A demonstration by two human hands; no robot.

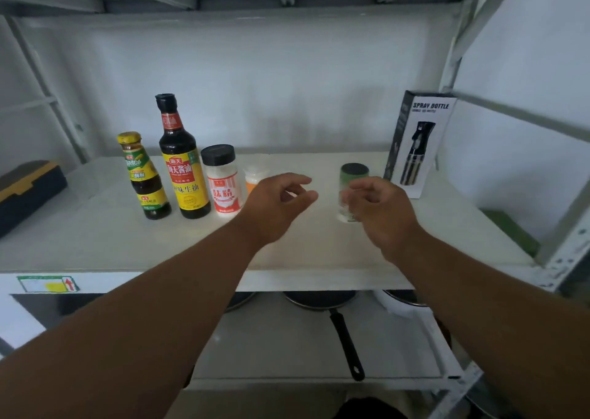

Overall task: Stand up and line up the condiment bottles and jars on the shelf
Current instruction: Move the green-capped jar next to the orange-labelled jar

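Right hand [380, 208] loosely open beside jar [352, 182]

Four containers stand upright in a row at centre-left: a small dark sauce bottle [145, 177], a tall soy sauce bottle [183, 163], a black-capped white jar [221, 181], and a partly hidden orange jar [253, 177]. A green-capped jar [351, 188] stands apart, centre-right.

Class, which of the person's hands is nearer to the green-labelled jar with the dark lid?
Right. The right hand is directly in front of the green-labelled jar, overlapping it; contact unclear. The left hand hovers well to its left.
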